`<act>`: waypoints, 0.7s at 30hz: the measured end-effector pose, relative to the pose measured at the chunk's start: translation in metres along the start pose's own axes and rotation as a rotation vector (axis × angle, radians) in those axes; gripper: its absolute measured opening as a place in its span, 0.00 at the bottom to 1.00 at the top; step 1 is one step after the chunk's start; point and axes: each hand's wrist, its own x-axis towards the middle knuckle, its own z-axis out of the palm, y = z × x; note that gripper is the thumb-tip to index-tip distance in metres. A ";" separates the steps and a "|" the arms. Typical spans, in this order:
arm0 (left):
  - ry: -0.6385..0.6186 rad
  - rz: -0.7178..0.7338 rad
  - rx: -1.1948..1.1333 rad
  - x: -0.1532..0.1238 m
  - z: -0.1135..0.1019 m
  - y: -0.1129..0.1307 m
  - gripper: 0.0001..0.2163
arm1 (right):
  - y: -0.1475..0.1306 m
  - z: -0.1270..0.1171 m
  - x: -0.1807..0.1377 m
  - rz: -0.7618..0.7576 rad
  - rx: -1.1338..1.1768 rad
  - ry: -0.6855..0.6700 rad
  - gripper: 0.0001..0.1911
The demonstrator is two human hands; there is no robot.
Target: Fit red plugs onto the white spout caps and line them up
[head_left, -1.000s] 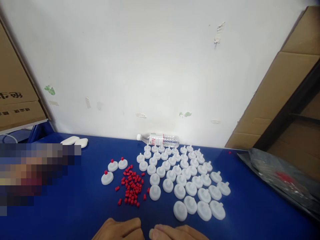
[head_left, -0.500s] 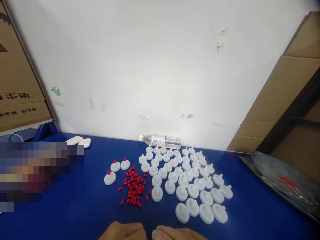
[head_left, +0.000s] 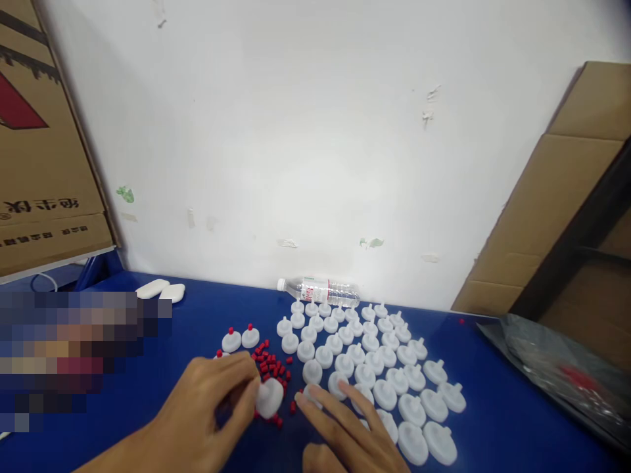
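My left hand is closed in a pinch on a white round piece with a short stem. The piece is tilted, its flat side turned to the right; the fingers hide its stem. Beneath and behind it lies a heap of small red caps. My right hand, fingers spread, hovers over or rests on the near-left edge of a large group of similar white pieces, most with stems up. Left of the heap, white pieces with red caps on their stems stand; one is partly behind my left hand.
A clear plastic bottle lies against the wall. Two white oval objects are at the back left. Cardboard boxes flank the blue table, and a grey plastic bag lies at the right. A blurred area covers the left.
Both hands have moved up from the near edge into view. My left hand now pinches a white piece; my right hand has spread over the white group. The view has tilted slightly.
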 end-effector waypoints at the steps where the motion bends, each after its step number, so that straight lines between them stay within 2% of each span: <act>1: -0.001 -0.024 0.058 0.003 -0.002 -0.008 0.17 | 0.003 0.002 0.001 -0.022 -0.002 0.016 0.14; 6: -0.084 -0.148 0.254 0.013 -0.003 -0.036 0.16 | 0.012 0.000 -0.006 0.013 -0.023 -0.114 0.09; 13: -0.284 -0.239 0.420 0.018 -0.005 -0.046 0.16 | 0.024 -0.015 -0.009 -0.024 -0.089 -0.314 0.10; 18: -0.294 -0.224 0.527 0.020 -0.010 -0.054 0.16 | 0.023 -0.014 -0.010 0.032 -0.066 -0.349 0.15; 21: -0.288 -0.185 0.523 0.020 -0.009 -0.054 0.17 | 0.018 -0.007 -0.013 0.095 -0.018 -0.252 0.14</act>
